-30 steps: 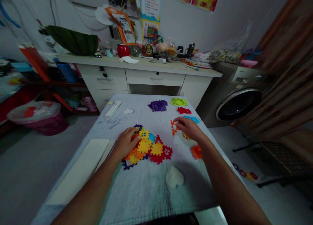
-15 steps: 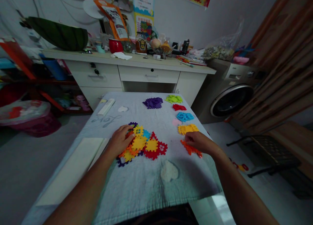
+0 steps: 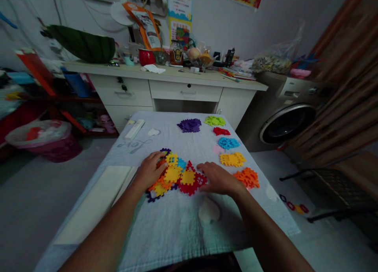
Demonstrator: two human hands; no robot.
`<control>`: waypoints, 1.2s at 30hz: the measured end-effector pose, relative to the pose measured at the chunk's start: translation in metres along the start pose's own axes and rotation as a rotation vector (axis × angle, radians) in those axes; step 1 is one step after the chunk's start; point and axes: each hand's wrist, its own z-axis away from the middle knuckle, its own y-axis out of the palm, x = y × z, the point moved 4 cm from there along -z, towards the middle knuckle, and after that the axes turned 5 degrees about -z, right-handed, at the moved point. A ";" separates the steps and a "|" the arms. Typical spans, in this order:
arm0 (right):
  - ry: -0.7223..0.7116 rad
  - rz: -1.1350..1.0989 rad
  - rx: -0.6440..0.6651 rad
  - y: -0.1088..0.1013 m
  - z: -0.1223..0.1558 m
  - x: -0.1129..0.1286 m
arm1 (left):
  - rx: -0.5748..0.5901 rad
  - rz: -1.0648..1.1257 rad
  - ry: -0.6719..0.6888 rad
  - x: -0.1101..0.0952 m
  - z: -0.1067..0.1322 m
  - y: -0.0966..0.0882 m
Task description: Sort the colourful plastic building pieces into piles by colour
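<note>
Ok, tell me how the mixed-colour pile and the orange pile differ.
Colour: the mixed-colour pile shows several colours, yellow and red among them; the orange pile shows only orange.
Size: the mixed-colour pile is wider than the orange pile.
Hands: the left hand and right hand are at the mixed-colour pile, not the orange pile.
Both have notched edges.

Toothed multicoloured pieces [image 3: 173, 174] lie heaped, overlapping, mostly flat

Left hand [image 3: 150, 171] is covering the mixed-colour pile's [image 3: 173, 174] nine o'clock edge; right hand [image 3: 217, 178] is bordering three o'clock; orange pieces [image 3: 248, 177] are lying farther toward three.
</note>
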 end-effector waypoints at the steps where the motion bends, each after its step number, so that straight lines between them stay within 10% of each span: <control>1: 0.011 -0.005 0.023 0.006 -0.003 0.001 | 0.001 0.001 0.005 0.000 0.000 0.000; 8: 0.065 0.029 -0.009 0.019 -0.010 -0.013 | 0.005 0.005 -0.025 0.002 0.001 0.002; 18: -0.025 0.060 -0.127 -0.030 -0.008 -0.030 | -0.020 0.020 -0.074 0.004 0.000 0.002; 26: 0.118 0.058 -0.514 -0.088 -0.061 -0.129 | -0.023 -0.008 -0.052 0.002 0.000 -0.001; 36: 0.625 -0.069 -0.582 -0.109 -0.101 -0.225 | 0.016 -0.023 -0.086 0.000 0.000 -0.002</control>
